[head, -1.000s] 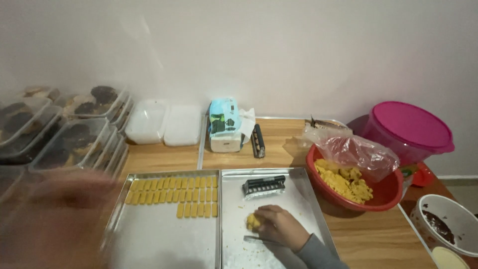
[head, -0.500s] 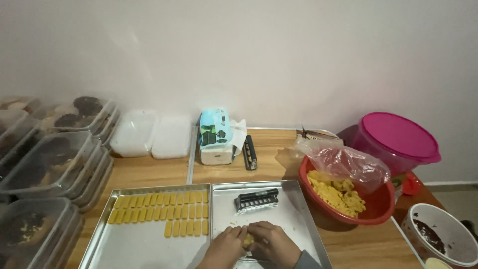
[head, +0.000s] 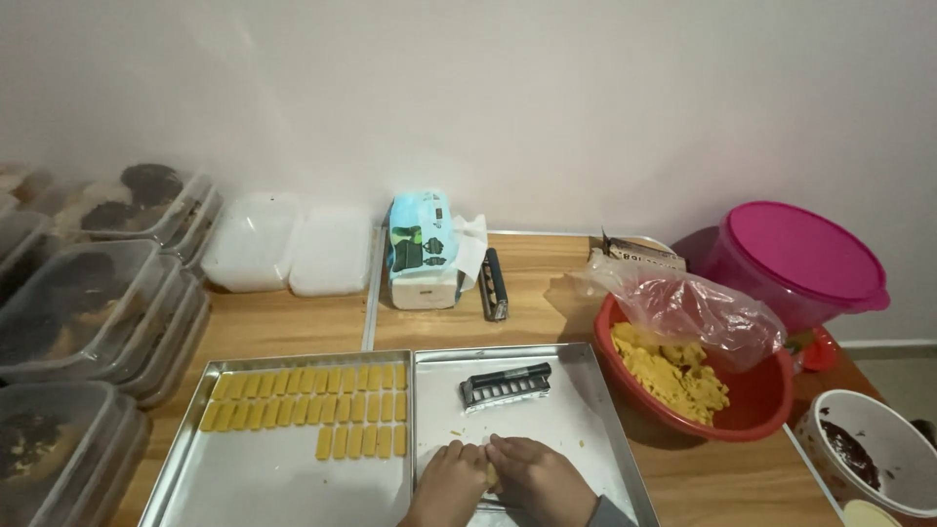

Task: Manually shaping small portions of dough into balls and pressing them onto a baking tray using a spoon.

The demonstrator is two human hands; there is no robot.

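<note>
Both hands have drawn close together over the right-hand metal tray (head: 595,390) since a second ago, when only the right hand pressed the dough and the left swept past as a blur. Now the left hand (head: 451,480) and right hand (head: 535,476) meet at the tray's near edge, fingers curled shut around a small lump of yellow dough (head: 491,475) pinched between them, resting on the tray's surface. Just beyond the hands on the same tray lies a black ridged dough cutter (head: 506,385). Beside it, touching edge to edge, the left-hand metal tray (head: 264,478) carries rows of yellow dough sticks (head: 322,405). To the right on the wooden bench (head: 283,327) stands a red bowl (head: 761,405) of yellow dough under a clear plastic bag (head: 698,307), with a pink lidded tub (head: 805,259) behind it. Stacked clear containers (head: 88,312) line the left side.
</note>
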